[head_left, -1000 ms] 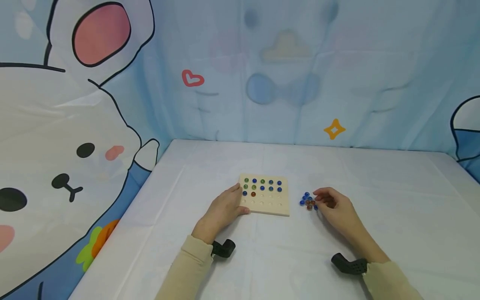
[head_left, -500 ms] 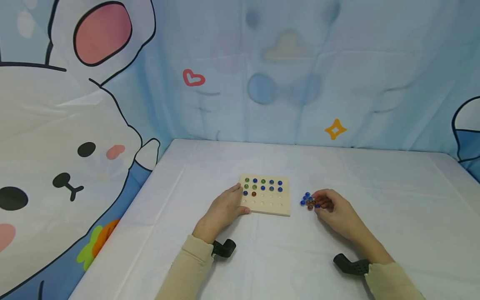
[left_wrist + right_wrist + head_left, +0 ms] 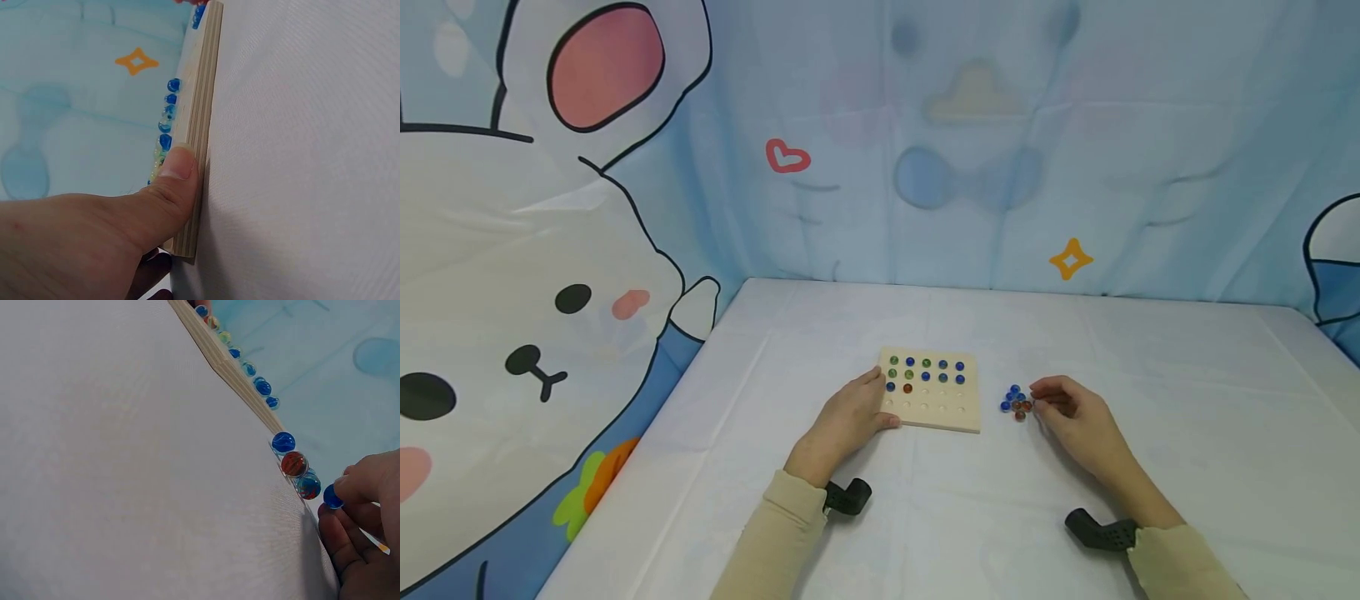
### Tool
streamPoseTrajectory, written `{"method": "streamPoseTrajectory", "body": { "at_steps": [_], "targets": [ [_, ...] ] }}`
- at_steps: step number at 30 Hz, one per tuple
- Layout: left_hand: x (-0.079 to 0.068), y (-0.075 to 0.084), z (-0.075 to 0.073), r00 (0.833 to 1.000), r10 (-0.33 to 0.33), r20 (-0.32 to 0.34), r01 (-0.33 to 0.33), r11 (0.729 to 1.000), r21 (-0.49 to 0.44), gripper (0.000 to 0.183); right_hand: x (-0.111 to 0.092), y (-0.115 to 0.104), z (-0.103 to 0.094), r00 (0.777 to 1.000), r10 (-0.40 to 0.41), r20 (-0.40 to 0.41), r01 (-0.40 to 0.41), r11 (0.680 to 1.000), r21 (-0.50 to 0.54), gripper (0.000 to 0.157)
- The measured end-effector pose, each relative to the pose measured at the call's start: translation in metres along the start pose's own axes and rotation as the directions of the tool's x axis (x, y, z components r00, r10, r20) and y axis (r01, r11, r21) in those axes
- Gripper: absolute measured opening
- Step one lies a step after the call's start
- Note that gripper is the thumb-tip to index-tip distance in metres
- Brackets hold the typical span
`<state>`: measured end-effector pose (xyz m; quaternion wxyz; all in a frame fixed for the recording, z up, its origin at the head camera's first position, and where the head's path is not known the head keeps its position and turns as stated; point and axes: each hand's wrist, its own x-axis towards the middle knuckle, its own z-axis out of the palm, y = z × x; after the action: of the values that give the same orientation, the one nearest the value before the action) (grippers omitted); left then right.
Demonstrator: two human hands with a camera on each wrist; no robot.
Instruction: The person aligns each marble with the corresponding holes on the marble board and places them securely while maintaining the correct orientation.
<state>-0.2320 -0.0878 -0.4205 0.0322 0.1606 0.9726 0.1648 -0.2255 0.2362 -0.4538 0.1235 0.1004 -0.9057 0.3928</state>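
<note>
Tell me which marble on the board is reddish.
In head view, the marble second from left, third row down; the board's other marbles look blue or green.

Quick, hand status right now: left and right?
Left hand: closed, gripping the wooden board at its left edge.
Right hand: closed, pinching a blue marble.

I count one board point(image 3: 934, 419), one left hand point(image 3: 842, 421) and one right hand point(image 3: 1081, 425), two sleeves point(image 3: 775, 537), two black wrist cameras point(image 3: 847, 497). Twelve marbles point(image 3: 926, 377) sit on the board: seven blue, four green, one reddish-brown. The pile point(image 3: 1017, 407) holds about seven marbles, too bunched to be sure, three of them brownish. The right hand pinches one blue marble point(image 3: 333, 496).
</note>
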Motion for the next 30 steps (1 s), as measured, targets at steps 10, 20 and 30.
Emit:
{"method": "streamPoseTrajectory", "body": {
  "at_steps": [10,20,30],
  "targets": [
    [0.0009,-0.0002,0.0007,1.000,-0.004,0.006,0.004,1.000,-0.009,0.077,0.0011,0.0038,0.0041,0.998,0.018,-0.064,-0.020,1.000,-0.024,0.020],
    [0.0013,-0.0008,0.0017,1.000,-0.010,0.012,0.010,1.000,-0.003,0.077,-0.0006,0.0013,0.0013,0.994,0.091,-0.060,-0.084,0.991,0.108,0.020],
    [0.0015,-0.0003,0.0013,1.000,-0.008,0.005,0.008,1.000,-0.006,0.077,-0.0002,0.0006,-0.0003,0.986,0.159,-0.052,-0.150,0.977,0.149,0.021]
  ]
}}
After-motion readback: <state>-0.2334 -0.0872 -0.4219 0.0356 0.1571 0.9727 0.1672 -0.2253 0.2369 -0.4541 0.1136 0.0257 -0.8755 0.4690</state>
